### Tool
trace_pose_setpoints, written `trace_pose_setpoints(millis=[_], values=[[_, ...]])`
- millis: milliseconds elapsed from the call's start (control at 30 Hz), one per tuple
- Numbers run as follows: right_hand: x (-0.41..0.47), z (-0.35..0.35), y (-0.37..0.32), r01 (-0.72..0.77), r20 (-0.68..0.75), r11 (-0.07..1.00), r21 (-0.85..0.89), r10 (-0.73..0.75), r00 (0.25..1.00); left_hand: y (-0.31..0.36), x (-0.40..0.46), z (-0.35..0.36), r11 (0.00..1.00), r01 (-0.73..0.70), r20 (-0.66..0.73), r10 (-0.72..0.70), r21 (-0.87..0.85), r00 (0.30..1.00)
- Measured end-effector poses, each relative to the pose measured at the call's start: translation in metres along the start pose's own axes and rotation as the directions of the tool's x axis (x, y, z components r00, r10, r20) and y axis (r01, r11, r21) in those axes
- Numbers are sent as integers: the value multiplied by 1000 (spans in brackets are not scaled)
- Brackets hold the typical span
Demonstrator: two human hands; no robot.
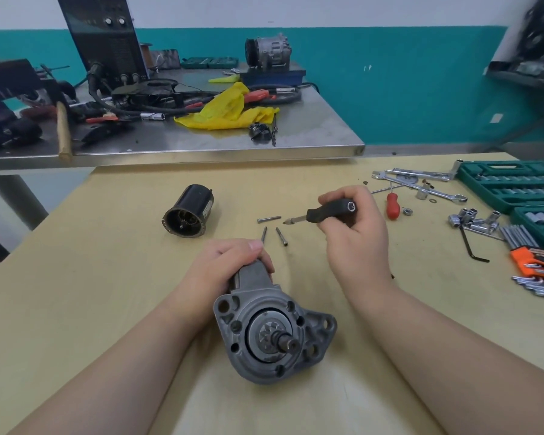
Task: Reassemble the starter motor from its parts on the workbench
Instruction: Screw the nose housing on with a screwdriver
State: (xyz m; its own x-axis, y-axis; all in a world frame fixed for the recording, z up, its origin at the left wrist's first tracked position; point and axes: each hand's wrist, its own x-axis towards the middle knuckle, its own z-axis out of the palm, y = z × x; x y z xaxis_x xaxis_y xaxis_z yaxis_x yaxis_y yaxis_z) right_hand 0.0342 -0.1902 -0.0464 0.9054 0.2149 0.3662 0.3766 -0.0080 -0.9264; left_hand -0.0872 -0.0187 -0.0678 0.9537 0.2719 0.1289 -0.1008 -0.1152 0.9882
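left hand [230,265] wraps the starter motor housing [274,328] near the table's [107,246] front edge; right hand [355,233] is clenched on a screwdriver [324,213]; three bolts [269,219] lie just beyond. steady the housing before driving each bolt squarely; bare surface left, tools crowd right

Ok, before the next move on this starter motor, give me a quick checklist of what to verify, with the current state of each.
1. Left hand grips the drive-end housing: ok.
2. Right hand holds the black-handled screwdriver: ok.
3. Three loose bolts lie on the workbench near the driver tip: ok.
4. Black motor casing joined to the housing: not ok, it lies apart.
5. Driver tip matches the bolt heads: cannot tell.
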Motion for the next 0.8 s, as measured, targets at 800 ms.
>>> trace_pose_setpoints(millis=[800], values=[[-45,5,-38,410,-90,833,373,-407,909,6,1,10,1000,-11,-280,13,10,960]])
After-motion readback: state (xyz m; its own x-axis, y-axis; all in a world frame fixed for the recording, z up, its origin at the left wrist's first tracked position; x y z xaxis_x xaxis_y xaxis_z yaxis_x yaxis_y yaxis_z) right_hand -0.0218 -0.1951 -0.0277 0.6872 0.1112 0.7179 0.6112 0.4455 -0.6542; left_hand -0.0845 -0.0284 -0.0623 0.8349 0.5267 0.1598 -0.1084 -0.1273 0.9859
